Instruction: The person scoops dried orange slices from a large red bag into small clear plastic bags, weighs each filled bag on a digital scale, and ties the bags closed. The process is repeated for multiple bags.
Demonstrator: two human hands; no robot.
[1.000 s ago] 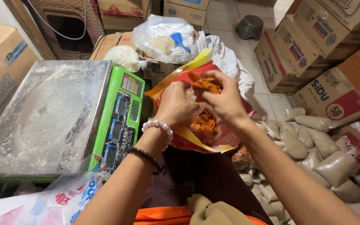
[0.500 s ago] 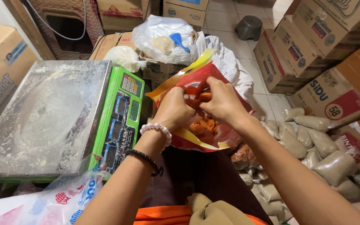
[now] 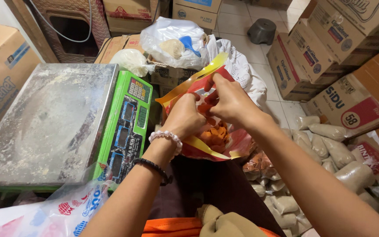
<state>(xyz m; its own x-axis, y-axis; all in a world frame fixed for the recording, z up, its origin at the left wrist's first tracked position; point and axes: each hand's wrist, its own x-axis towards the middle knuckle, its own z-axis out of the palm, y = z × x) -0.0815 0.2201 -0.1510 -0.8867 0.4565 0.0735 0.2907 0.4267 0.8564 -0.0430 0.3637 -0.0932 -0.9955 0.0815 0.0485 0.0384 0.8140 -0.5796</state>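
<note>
Both my hands work at the mouth of a red and yellow snack bag beside the green scale.

My left hand (image 3: pixel 184 118) grips the near edge of the red and yellow bag (image 3: pixel 207 145), fingers curled onto the plastic; my right hand (image 3: pixel 229 100) is at the bag's upper rim, fingers pressed together and pinching the top edge. The bag stands open in front of me, just right of the green weighing scale (image 3: pixel 130 123), and orange chips (image 3: pixel 213 134) show inside it. Behind it sits a clear plastic bag (image 3: pixel 172 41) holding a blue scoop. Small filled clear packets (image 3: pixel 330 149) lie on the floor to my right, near stacked cardboard boxes (image 3: pixel 330 48).
</note>
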